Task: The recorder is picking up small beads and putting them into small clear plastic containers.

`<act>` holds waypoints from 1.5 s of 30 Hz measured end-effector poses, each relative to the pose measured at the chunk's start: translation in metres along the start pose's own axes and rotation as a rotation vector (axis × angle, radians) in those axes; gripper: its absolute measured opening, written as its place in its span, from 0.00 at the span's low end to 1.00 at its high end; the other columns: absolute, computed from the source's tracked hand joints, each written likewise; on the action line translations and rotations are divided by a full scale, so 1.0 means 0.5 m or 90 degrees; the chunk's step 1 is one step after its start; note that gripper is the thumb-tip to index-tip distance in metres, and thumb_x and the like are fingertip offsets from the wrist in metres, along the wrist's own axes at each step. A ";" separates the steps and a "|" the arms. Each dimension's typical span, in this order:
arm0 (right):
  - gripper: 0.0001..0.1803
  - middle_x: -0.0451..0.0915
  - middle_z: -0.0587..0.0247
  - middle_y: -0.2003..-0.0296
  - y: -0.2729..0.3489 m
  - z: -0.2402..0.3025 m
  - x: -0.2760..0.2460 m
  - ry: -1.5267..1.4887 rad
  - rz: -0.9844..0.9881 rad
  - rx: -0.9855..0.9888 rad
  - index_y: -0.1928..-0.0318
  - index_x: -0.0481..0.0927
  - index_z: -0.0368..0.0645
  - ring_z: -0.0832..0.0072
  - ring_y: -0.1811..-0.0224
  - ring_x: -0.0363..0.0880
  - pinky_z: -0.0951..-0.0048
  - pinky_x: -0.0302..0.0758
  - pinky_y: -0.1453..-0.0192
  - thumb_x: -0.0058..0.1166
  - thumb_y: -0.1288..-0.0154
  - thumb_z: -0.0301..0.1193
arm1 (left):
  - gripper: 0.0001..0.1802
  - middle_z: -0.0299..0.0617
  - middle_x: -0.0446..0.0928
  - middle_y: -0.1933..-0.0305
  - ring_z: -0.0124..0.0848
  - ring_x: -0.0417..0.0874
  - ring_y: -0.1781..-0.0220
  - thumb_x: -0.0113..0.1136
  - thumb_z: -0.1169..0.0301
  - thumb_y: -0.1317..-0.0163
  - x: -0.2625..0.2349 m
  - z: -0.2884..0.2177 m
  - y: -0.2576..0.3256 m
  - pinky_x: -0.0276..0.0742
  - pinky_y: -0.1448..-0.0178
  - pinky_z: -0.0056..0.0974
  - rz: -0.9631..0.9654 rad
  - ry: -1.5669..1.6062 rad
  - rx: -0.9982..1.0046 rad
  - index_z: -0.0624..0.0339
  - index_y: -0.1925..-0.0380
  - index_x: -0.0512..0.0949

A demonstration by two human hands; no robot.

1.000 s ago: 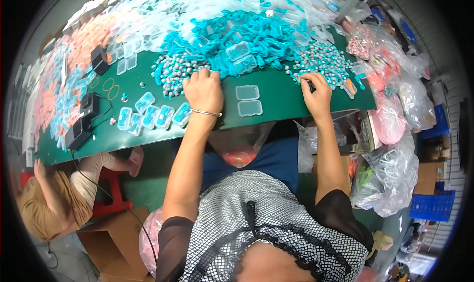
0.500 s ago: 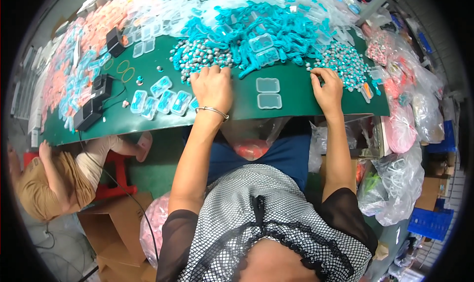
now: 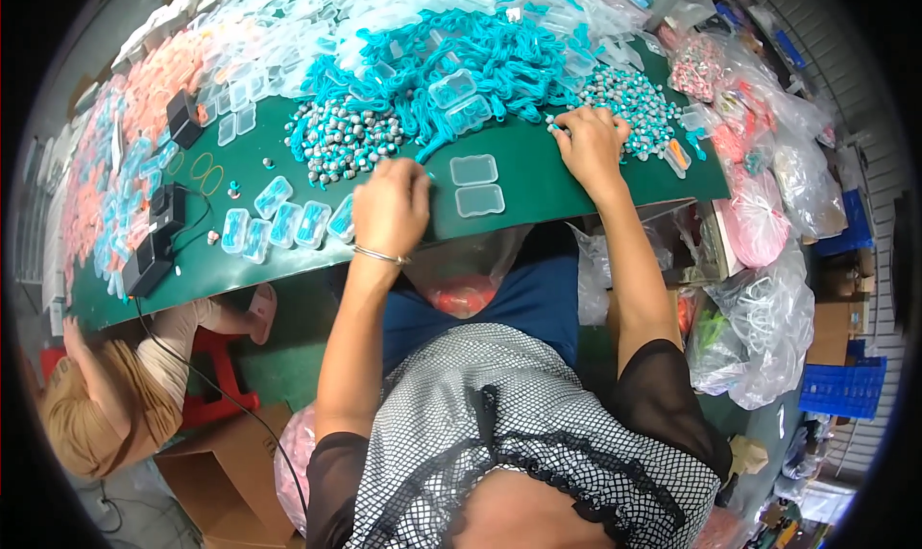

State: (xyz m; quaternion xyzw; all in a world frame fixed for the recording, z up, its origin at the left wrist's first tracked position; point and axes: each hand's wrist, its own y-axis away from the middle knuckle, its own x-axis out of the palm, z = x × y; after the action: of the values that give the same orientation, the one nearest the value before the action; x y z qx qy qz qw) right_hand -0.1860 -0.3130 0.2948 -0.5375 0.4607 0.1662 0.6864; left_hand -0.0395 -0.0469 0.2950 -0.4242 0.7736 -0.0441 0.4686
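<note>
An open clear plastic box [image 3: 477, 200], lid folded back, lies on the green table in front of me. My left hand [image 3: 392, 203] hovers just left of it, fingers curled together; whatever they pinch is hidden. Beyond that hand spreads a heap of small grey-and-teal bead-like pieces [image 3: 346, 136]. My right hand [image 3: 593, 147] reaches to the near left edge of a second heap of such pieces [image 3: 645, 107], fingers bent down and their tips mostly hidden. Several closed clear boxes with teal contents [image 3: 313, 224] sit left of my left hand, the nearest partly behind it.
Teal cord-like bundles [image 3: 499, 59] pile up at the back, with another clear box [image 3: 453, 89] on top. Black devices [image 3: 149, 264] with a cable and rubber bands [image 3: 201, 166] lie at left. A co-worker [image 3: 115, 386] sits lower left. Plastic bags [image 3: 759, 213] crowd the right side.
My left hand has drawn back toward me from the left heap. My right hand has moved farther out, onto the edge of the right heap. The whole view has shifted slightly.
</note>
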 end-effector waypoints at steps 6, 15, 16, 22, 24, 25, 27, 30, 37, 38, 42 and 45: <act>0.02 0.84 0.69 0.69 0.017 0.040 -0.025 -0.106 0.039 -0.025 0.69 0.84 0.49 0.68 0.58 0.78 0.48 0.59 0.40 0.63 0.43 0.30 | 0.04 0.48 0.78 0.69 0.50 0.81 0.65 0.61 0.70 0.41 0.009 -0.041 0.027 0.74 0.61 0.52 0.042 -0.103 -0.032 0.57 0.69 0.80; 0.04 0.82 0.69 0.70 0.032 0.075 -0.033 -0.154 0.057 -0.071 0.66 0.84 0.49 0.70 0.60 0.79 0.57 0.62 0.42 0.62 0.44 0.27 | 0.05 0.48 0.78 0.69 0.51 0.81 0.66 0.63 0.76 0.44 0.018 -0.018 0.031 0.76 0.62 0.51 0.005 0.012 0.035 0.60 0.66 0.81; 0.04 0.83 0.70 0.70 0.034 0.075 -0.032 -0.164 0.052 -0.073 0.65 0.85 0.49 0.70 0.60 0.79 0.58 0.62 0.43 0.62 0.43 0.27 | 0.05 0.48 0.78 0.69 0.49 0.81 0.67 0.64 0.76 0.44 0.027 -0.013 0.031 0.77 0.63 0.49 -0.006 -0.013 0.037 0.61 0.66 0.81; 0.04 0.84 0.69 0.69 0.044 0.077 -0.027 -0.225 0.034 -0.045 0.66 0.85 0.50 0.69 0.60 0.80 0.59 0.62 0.44 0.63 0.43 0.29 | 0.06 0.46 0.79 0.69 0.37 0.81 0.74 0.66 0.75 0.43 0.043 -0.042 0.037 0.76 0.69 0.39 -0.023 0.218 -0.044 0.62 0.66 0.81; 0.03 0.84 0.70 0.69 0.043 0.086 -0.038 -0.229 0.029 -0.037 0.66 0.85 0.50 0.69 0.61 0.80 0.59 0.63 0.45 0.63 0.43 0.30 | 0.06 0.44 0.79 0.70 0.36 0.78 0.74 0.67 0.74 0.45 0.035 -0.068 0.035 0.75 0.69 0.38 -0.009 0.258 -0.052 0.61 0.67 0.81; 0.03 0.84 0.70 0.69 0.044 0.091 -0.047 -0.250 0.027 -0.032 0.66 0.85 0.50 0.70 0.61 0.80 0.60 0.63 0.45 0.64 0.43 0.30 | 0.06 0.43 0.79 0.69 0.37 0.79 0.71 0.68 0.73 0.45 0.039 -0.070 0.036 0.75 0.66 0.40 -0.009 0.212 -0.032 0.60 0.68 0.81; 0.03 0.84 0.71 0.69 0.044 0.102 -0.062 -0.270 0.025 -0.026 0.66 0.85 0.50 0.70 0.62 0.80 0.60 0.63 0.46 0.64 0.43 0.30 | 0.06 0.42 0.79 0.69 0.38 0.79 0.68 0.68 0.72 0.46 0.046 -0.070 0.039 0.74 0.63 0.42 -0.007 0.166 -0.011 0.59 0.69 0.81; 0.04 0.84 0.72 0.70 0.042 0.119 -0.080 -0.312 0.043 -0.020 0.67 0.85 0.50 0.71 0.62 0.80 0.61 0.63 0.46 0.65 0.44 0.30 | 0.06 0.40 0.78 0.67 0.41 0.78 0.61 0.68 0.70 0.46 0.049 -0.074 0.045 0.72 0.57 0.45 -0.028 0.073 0.007 0.56 0.69 0.81; 0.04 0.83 0.72 0.71 0.038 0.162 -0.118 -0.371 0.055 -0.017 0.67 0.84 0.49 0.71 0.63 0.80 0.64 0.63 0.46 0.65 0.45 0.29 | 0.10 0.39 0.79 0.66 0.34 0.80 0.66 0.68 0.70 0.45 0.033 -0.092 0.039 0.73 0.63 0.39 -0.022 0.174 -0.034 0.58 0.63 0.81; 0.04 0.83 0.72 0.71 0.038 0.171 -0.125 -0.387 0.045 -0.016 0.67 0.84 0.49 0.71 0.63 0.80 0.64 0.64 0.47 0.65 0.45 0.28 | 0.10 0.38 0.80 0.67 0.31 0.80 0.71 0.68 0.71 0.44 0.030 -0.098 0.037 0.74 0.67 0.36 0.031 0.343 -0.113 0.60 0.63 0.81; 0.04 0.83 0.69 0.71 0.038 0.209 -0.149 -0.450 0.034 -0.020 0.67 0.84 0.47 0.69 0.64 0.80 0.64 0.66 0.49 0.65 0.45 0.28 | 0.12 0.38 0.82 0.63 0.21 0.79 0.69 0.65 0.71 0.36 0.045 -0.101 0.041 0.74 0.66 0.26 0.104 0.669 -0.230 0.65 0.55 0.80; 0.04 0.83 0.66 0.70 0.040 0.223 -0.161 -0.453 0.009 -0.043 0.66 0.85 0.45 0.66 0.64 0.80 0.64 0.68 0.50 0.64 0.44 0.27 | 0.11 0.38 0.82 0.62 0.22 0.80 0.68 0.63 0.73 0.35 0.022 -0.112 0.040 0.76 0.65 0.26 0.145 0.911 -0.372 0.67 0.55 0.78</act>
State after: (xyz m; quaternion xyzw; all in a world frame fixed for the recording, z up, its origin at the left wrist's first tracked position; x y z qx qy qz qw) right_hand -0.1918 -0.1849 0.3479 -0.4649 0.1909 0.3629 0.7847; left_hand -0.0969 -0.0604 0.3093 -0.3167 0.9067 -0.0534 -0.2735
